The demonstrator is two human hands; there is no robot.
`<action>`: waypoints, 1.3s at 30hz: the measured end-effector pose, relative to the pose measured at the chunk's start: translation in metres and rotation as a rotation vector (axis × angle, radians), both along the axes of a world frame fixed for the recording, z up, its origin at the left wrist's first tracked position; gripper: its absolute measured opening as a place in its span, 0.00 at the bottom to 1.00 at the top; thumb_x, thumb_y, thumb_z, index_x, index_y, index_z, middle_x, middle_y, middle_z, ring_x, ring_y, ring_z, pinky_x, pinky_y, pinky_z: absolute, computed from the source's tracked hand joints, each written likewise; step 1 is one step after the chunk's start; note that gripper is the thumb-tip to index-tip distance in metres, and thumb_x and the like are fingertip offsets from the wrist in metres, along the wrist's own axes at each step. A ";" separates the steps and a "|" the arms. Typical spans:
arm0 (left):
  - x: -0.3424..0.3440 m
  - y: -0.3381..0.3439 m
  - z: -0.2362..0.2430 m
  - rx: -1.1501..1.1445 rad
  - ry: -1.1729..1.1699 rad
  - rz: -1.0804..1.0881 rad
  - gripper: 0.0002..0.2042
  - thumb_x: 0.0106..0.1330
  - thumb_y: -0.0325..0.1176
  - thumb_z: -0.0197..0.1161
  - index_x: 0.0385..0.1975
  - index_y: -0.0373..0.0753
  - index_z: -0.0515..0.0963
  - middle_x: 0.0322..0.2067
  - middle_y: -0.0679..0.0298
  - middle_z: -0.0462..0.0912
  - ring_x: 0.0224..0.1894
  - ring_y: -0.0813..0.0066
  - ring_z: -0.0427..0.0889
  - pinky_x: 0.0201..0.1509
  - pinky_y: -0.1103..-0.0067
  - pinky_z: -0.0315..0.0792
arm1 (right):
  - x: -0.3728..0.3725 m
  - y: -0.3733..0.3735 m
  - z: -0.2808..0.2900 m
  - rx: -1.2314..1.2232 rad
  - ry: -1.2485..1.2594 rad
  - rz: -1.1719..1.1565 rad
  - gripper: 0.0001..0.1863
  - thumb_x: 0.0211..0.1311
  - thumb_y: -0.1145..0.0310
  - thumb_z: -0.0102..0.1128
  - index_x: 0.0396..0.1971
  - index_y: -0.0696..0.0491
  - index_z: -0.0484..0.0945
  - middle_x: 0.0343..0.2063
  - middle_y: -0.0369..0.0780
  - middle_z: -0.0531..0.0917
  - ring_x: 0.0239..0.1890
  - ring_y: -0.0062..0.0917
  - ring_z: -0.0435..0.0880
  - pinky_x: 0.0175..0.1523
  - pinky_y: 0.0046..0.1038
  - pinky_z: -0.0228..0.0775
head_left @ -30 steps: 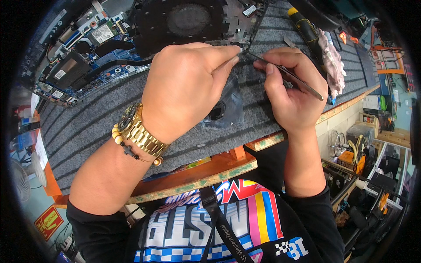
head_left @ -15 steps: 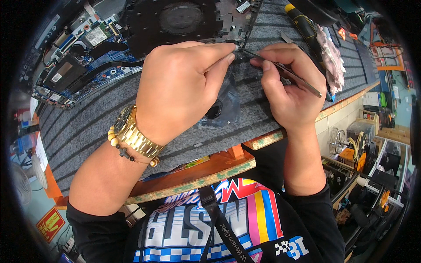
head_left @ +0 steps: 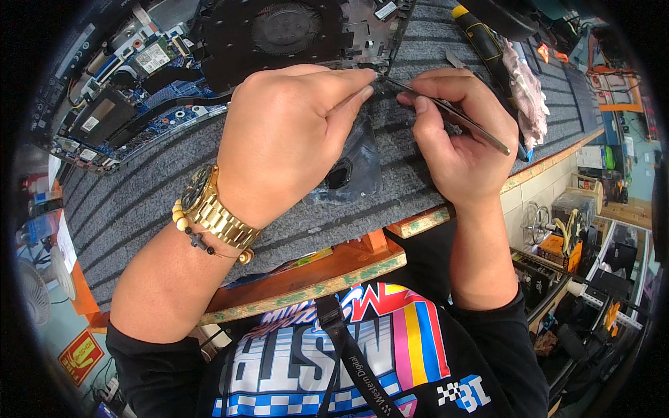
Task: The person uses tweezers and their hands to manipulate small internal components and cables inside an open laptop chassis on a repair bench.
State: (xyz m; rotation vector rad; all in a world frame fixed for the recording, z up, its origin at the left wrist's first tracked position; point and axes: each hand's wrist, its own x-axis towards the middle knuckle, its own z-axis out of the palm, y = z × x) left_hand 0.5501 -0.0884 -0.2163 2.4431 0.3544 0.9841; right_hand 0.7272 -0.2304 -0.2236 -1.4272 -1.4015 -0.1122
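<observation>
My left hand (head_left: 282, 132) is closed in a pinch at the near edge of an opened laptop (head_left: 167, 115). What its fingertips hold is too small to make out. In my right hand (head_left: 470, 143) is a pair of dark metal tweezers (head_left: 468, 120), held like a pen, their tips pointing left toward the pinched fingers. Below the hands lies a small clear plastic bag (head_left: 368, 167) with a dark rounded patch in it. The laptop shows a black round fan (head_left: 289, 29) and a blue circuit board (head_left: 164, 87); part of it is hidden behind my left hand.
A grey ribbed mat (head_left: 160, 202) covers the bench, whose wooden edge (head_left: 334, 279) runs close to my body. Beyond my right hand lie a yellow-and-black tool (head_left: 481, 42) and a crumpled pale cloth (head_left: 524, 90). Shelves of parts (head_left: 585, 279) stand at the right.
Both hands keep almost the same pose, with only slight shifts of the fingers and tweezers. A little more of the dark patch in the plastic bag shows.
</observation>
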 end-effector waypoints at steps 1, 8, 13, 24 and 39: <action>0.000 0.000 0.000 0.002 -0.008 -0.008 0.10 0.70 0.28 0.74 0.49 0.39 0.93 0.38 0.52 0.94 0.38 0.58 0.94 0.42 0.73 0.84 | -0.001 0.000 0.000 0.000 0.000 0.001 0.09 0.58 0.86 0.69 0.39 0.62 0.87 0.36 0.44 0.91 0.36 0.27 0.92 0.43 0.25 0.85; -0.001 0.002 -0.001 0.016 -0.009 -0.007 0.10 0.71 0.28 0.74 0.49 0.39 0.93 0.39 0.51 0.94 0.39 0.57 0.94 0.43 0.71 0.84 | -0.002 -0.007 0.004 -0.094 0.050 0.070 0.07 0.70 0.89 0.58 0.44 0.72 0.81 0.46 0.52 0.86 0.45 0.30 0.90 0.54 0.33 0.92; -0.001 0.001 -0.001 0.008 0.003 0.004 0.10 0.71 0.28 0.73 0.49 0.39 0.93 0.39 0.52 0.94 0.40 0.57 0.94 0.45 0.71 0.85 | -0.004 0.000 0.000 0.017 0.079 0.009 0.08 0.61 0.86 0.68 0.40 0.63 0.87 0.36 0.43 0.92 0.37 0.23 0.93 0.42 0.23 0.86; -0.001 0.001 -0.003 0.019 -0.011 0.003 0.09 0.70 0.27 0.74 0.48 0.39 0.93 0.39 0.51 0.94 0.39 0.56 0.95 0.43 0.72 0.85 | -0.002 -0.001 -0.003 -0.006 0.079 0.030 0.09 0.62 0.86 0.68 0.41 0.63 0.88 0.37 0.43 0.92 0.38 0.22 0.93 0.44 0.22 0.86; 0.001 -0.001 -0.005 0.012 -0.011 -0.002 0.10 0.70 0.26 0.74 0.49 0.39 0.93 0.38 0.52 0.94 0.38 0.59 0.94 0.42 0.73 0.84 | -0.003 -0.006 -0.002 -0.054 0.276 0.045 0.06 0.69 0.84 0.67 0.43 0.65 0.87 0.38 0.40 0.91 0.41 0.21 0.94 0.45 0.21 0.88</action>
